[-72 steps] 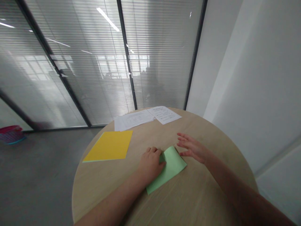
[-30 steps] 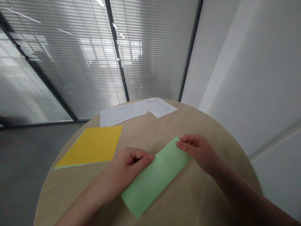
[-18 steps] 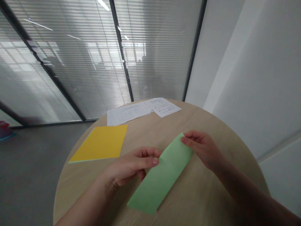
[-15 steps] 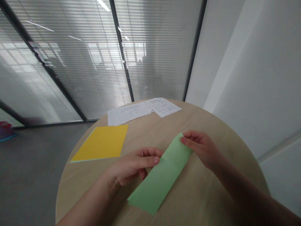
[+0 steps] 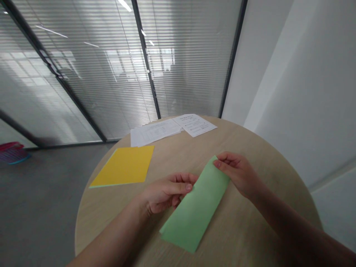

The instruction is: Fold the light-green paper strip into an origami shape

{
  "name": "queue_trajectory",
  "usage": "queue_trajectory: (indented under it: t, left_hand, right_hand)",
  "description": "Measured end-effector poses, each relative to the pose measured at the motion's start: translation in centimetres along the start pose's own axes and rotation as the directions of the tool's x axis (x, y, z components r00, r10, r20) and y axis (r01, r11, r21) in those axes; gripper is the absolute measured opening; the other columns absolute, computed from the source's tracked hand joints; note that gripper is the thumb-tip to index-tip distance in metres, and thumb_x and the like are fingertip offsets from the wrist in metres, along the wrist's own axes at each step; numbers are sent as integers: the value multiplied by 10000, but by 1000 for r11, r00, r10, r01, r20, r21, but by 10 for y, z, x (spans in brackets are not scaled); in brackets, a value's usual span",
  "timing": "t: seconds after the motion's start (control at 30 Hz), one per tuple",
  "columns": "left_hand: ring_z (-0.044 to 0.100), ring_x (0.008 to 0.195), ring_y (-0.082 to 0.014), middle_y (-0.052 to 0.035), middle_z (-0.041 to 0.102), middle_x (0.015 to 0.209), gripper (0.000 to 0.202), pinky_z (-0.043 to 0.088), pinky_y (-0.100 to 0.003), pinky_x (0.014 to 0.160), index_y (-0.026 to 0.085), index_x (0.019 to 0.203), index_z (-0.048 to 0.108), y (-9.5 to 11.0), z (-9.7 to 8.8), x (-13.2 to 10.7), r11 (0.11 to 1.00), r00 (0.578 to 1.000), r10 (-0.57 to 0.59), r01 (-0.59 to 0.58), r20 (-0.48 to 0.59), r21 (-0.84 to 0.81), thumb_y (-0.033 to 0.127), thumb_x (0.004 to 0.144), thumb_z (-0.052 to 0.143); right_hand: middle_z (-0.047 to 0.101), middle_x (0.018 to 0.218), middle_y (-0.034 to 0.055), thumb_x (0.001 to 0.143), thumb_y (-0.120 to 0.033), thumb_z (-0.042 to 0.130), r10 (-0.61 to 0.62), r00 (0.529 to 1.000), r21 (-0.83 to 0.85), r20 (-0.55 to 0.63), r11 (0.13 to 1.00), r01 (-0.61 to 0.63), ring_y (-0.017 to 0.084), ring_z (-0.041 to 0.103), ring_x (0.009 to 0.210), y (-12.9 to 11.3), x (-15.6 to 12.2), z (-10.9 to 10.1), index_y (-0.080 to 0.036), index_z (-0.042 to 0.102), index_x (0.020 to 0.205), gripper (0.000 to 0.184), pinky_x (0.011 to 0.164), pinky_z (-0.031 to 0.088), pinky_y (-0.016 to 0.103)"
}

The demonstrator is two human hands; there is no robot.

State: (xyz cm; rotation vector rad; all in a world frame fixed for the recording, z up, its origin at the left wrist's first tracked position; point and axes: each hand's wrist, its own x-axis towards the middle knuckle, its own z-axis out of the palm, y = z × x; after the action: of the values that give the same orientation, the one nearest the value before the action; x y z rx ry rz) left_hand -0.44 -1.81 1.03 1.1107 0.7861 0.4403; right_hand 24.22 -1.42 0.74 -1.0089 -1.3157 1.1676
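Observation:
A long folded strip of light green paper slants across the round wooden table, its near end lifted a little. My left hand pinches the strip's left edge near the middle, thumb on top and fingers curled under. My right hand pinches the strip's far corner with closed fingers.
A yellow sheet lies flat on the table's left side. Several white printed papers lie at the far edge. Glass walls with blinds stand behind. A white wall runs along the right. A pink and blue basket sits on the grey floor at far left.
The green paper, short and pressed flat at first, now lies as a long strip. Both hands went from pressing it to pinching its edges, and its near end has risen slightly.

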Motion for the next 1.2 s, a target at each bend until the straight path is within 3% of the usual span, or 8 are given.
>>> queue_trajectory:
  t: [0.13,0.37,0.67,0.9,1.2]
  left_hand:
    - [575,664,-93,-24,683,928,593,439,-188,556,166,1086,745,1,1,1,996,996,36,-29,79,-89,483,626,944]
    - [610,844,-144,-35,686,1005,555,464,-222,709,202,1119,747,4,7,-1,991,982,134,-133,137,-16,479,676,937]
    - [591,1081,-215,-46,671,1110,415,434,-326,956,231,1189,720,8,8,-3,953,957,270,-282,110,112,345,808,837]
    - [610,1049,-220,-52,686,1090,367,438,-332,940,220,1175,726,8,10,-3,947,955,282,-293,93,134,328,831,796]
    - [638,840,-153,-17,734,924,263,470,-256,806,211,1022,790,8,14,-3,956,963,270,-270,14,116,328,787,810]
  right_hand:
    - [725,679,25,714,-508,846,2,1000,9,8,1000,-2,146,605,563,0,-1,1,-212,761,772,313,511,473,255]
    - [745,703,33,727,-472,843,-43,999,-10,3,999,43,164,636,603,-1,0,2,-226,773,765,258,551,506,276]
    - [745,688,18,739,-414,839,-38,999,30,6,999,38,142,620,581,0,0,2,-230,783,761,194,550,483,257]
    - [744,688,20,730,-422,847,-36,999,27,3,999,36,142,622,593,-1,0,2,-223,777,753,213,561,482,258]
    - [726,658,14,684,-437,872,30,1000,60,-4,998,-29,129,591,558,-3,0,4,-214,773,734,249,525,445,247]
